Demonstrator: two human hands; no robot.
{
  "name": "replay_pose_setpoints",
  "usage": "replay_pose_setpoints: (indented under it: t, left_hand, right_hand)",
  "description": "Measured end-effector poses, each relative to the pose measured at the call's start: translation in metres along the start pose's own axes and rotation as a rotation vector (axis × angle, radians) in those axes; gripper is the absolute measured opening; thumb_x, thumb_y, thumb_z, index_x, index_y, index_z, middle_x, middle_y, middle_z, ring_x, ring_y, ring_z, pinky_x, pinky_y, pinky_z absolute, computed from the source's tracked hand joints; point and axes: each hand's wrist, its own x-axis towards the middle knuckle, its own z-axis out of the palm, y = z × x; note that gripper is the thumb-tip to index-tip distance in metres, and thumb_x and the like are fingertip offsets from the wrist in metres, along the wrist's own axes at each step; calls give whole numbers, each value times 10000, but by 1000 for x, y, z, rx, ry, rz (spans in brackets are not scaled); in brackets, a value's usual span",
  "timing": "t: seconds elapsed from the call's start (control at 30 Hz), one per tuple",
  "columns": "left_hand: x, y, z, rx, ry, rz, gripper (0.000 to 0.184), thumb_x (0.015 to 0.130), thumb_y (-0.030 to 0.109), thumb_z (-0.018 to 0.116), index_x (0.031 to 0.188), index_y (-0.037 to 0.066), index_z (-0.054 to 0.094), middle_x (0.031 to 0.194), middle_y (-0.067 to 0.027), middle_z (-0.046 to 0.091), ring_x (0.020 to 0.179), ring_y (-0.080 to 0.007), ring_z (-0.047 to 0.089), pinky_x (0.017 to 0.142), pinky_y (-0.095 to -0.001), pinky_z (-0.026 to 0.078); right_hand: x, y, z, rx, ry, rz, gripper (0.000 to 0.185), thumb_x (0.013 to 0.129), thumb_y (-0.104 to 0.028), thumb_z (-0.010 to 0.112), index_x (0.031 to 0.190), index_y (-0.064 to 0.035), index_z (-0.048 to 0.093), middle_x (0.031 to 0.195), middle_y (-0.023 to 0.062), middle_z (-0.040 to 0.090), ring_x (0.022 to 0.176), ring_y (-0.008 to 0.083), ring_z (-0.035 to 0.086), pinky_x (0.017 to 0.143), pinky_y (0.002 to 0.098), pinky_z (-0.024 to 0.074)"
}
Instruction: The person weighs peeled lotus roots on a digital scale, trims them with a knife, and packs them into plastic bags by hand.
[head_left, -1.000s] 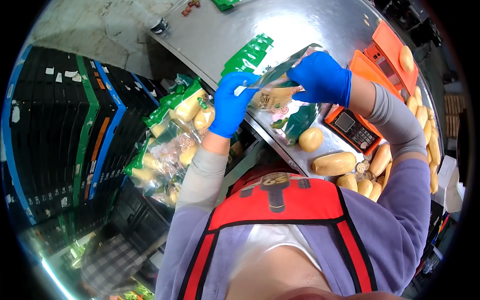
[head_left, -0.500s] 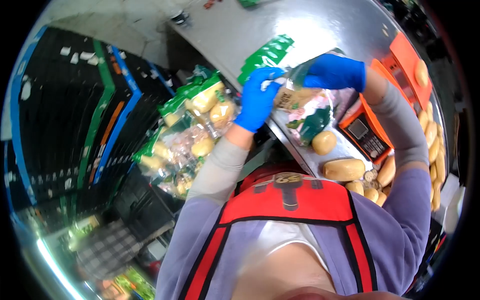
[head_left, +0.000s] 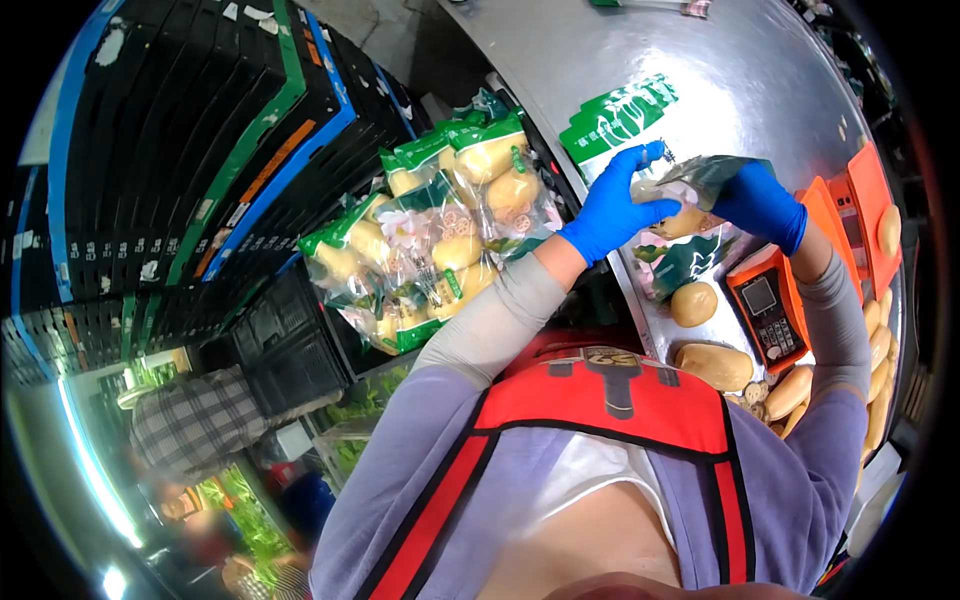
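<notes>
My left hand [head_left: 618,205], in a blue glove, curves around the left end of a printed plastic bag [head_left: 705,180], thumb and index finger well apart. My right hand [head_left: 762,205], also blue-gloved, grips the bag's dark green right end, its fingertips hidden by the plastic. A tan piece, apparently lotus root, shows under the bag. Just below lies another printed bag [head_left: 690,262] with a green leaf pattern. Close by on the metal table are a round lotus root piece [head_left: 693,304] and a longer lotus root [head_left: 715,367].
Filled lotus root bags [head_left: 455,225] are heaped at left. Green-topped flat bags [head_left: 620,115] lie on the metal table [head_left: 560,40]. An orange scale [head_left: 770,310] stands at right, beside more lotus roots [head_left: 880,345]. Black crates [head_left: 150,150] are stacked far left; a person in plaid [head_left: 200,420] is behind.
The camera view has turned, shifting the table and heaped bags. My left hand's thumb and index finger have spread apart. My right hand still holds the bag, now with its fingers lower.
</notes>
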Motion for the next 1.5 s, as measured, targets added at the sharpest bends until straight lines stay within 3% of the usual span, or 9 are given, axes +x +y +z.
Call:
replay_pose_setpoints:
  t: [0.23, 0.33, 0.47, 0.67, 0.77, 1.03, 1.23, 1.37, 1.5]
  left_hand:
    - [-8, -9, -14, 234, 10, -122, 447, 756, 134, 669, 1164, 45, 510, 1047, -91, 567, 943, -189, 545, 834, -327, 443]
    - [-11, 18, -25, 53, 232, 165, 424, 740, 140, 676, 1124, 29, 535, 1007, -116, 597, 942, -235, 577, 829, -331, 452]
    - [-37, 51, -68, -159, 218, -97, 319, 748, 73, 657, 1049, 1, 580, 981, -94, 602, 903, -158, 566, 793, -282, 461]
    - [-158, 108, -188, 21, 851, -132, 81, 857, 152, 527, 848, 80, 564, 704, 15, 536, 608, -76, 498, 548, -207, 401]
    - [-214, 110, -246, 27, 1268, -161, 191, 887, 218, 482, 930, 58, 576, 770, 0, 574, 703, -113, 538, 652, -245, 434]
    - [-328, 22, -356, 223, 1173, -656, 288, 864, 225, 553, 1020, -16, 576, 923, -57, 597, 820, -126, 537, 746, -263, 425]
    - [-296, 23, -344, 813, 1101, -338, 553, 859, 193, 564, 1301, -48, 337, 1297, -187, 419, 1127, -246, 459, 918, -334, 383]
    - [-296, 4, -307, 1433, 842, -681, 882, 737, 449, 642, 1416, 152, 164, 1413, -207, 247, 1247, -382, 324, 958, -555, 296]
    - [-300, -18, -333, 1120, 784, -674, 716, 779, 428, 606, 1370, 152, 310, 1367, -200, 339, 1193, -331, 423, 970, -416, 345]
  right_hand:
    - [20, -58, -9, -495, 86, 128, 143, 700, -71, 580, 834, -76, 631, 746, 75, 608, 623, 269, 571, 552, 325, 454]
    - [39, -91, -18, -465, 245, 7, 215, 642, -87, 614, 855, -71, 595, 842, 80, 587, 799, 266, 562, 684, 374, 434]
    - [71, -117, -15, -287, 488, -310, 300, 586, -99, 683, 871, -80, 590, 910, 78, 576, 857, 294, 546, 749, 383, 425]
    - [118, -156, -2, 81, 671, -400, 467, 654, -54, 706, 1099, -25, 567, 1101, 128, 592, 1007, 287, 552, 868, 355, 415]
    - [123, -141, 31, 353, 631, -255, 484, 707, 16, 662, 1166, -5, 510, 1186, 127, 555, 1021, 215, 557, 892, 303, 422]
    - [119, -124, 120, 720, 130, 77, 458, 816, -106, 614, 1250, -64, 477, 1136, 98, 565, 1006, 175, 558, 839, 297, 446]
    - [97, -121, 149, 584, 83, 76, 435, 811, -156, 625, 1219, -64, 505, 1070, 113, 593, 937, 174, 584, 780, 281, 465]
    - [75, -120, 161, 706, 42, 203, 402, 807, -160, 629, 1181, -53, 530, 1040, 119, 605, 867, 178, 618, 709, 271, 498]
    - [53, -123, 174, 780, 24, 240, 407, 817, -148, 621, 1193, -39, 511, 1127, 113, 583, 961, 203, 602, 777, 292, 496]
